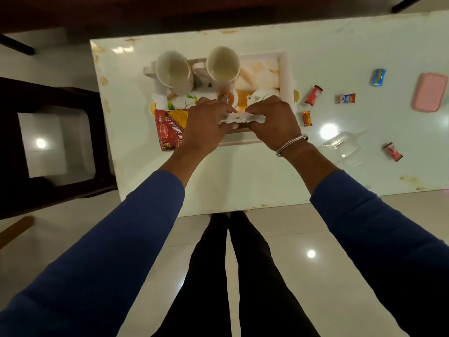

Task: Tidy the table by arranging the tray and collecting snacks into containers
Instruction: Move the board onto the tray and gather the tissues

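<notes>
A white tray (pixel 283 69) stands on the pale table (pixel 243 176). In it are two white cups (pixel 173 70) (pixel 223 64), a small teapot (pixel 261 94) and a red snack packet (pixel 170 128) at its left end. Over the tray's near edge, my left hand (pixel 206 127) and my right hand (pixel 273 120) both pinch a crumpled white tissue (pixel 239 117) between them. Several small wrapped candies lie to the right: red ones (pixel 313 94) (pixel 307 118) (pixel 393 152), a mixed one (pixel 347 98) and a blue one (pixel 378 77).
A pink lid or box (pixel 429 96) lies at the far right. A clear plastic container (pixel 345 148) sits right of my right wrist. A dark stool (pixel 48 147) stands left of the table. My legs are below the table's near edge.
</notes>
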